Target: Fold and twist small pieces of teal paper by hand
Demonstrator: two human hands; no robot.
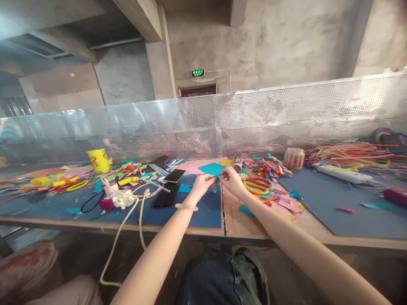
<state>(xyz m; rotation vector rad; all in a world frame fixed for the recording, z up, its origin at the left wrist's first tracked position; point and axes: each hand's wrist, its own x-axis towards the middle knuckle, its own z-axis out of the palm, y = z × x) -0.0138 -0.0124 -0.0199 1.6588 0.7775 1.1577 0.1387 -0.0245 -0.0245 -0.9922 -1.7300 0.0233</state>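
Observation:
My left hand (202,186), with a pale bangle (186,207) at the wrist, pinches a small piece of blue paper (218,178) over the table. Close beside it, my right hand (233,181) pinches the same piece from the other side, its fingertips nearly touching the left ones. The fingers hide most of the piece. Just behind the hands lies a larger blue sheet (210,168) on pink paper (190,166). Yellow-handled scissors (257,189) rest right of my right hand, near pink paper scraps (288,204). Two dark phones, one lower (165,195), lie left of my left hand.
A pale cable (120,235) hangs over the table's front edge from a cluttered power strip (122,198). A yellow cup (99,161), a brown can (237,163) and a jar (294,159) stand toward the back. A perforated metal screen (270,114) runs behind. Another person's knees (28,271) show at left.

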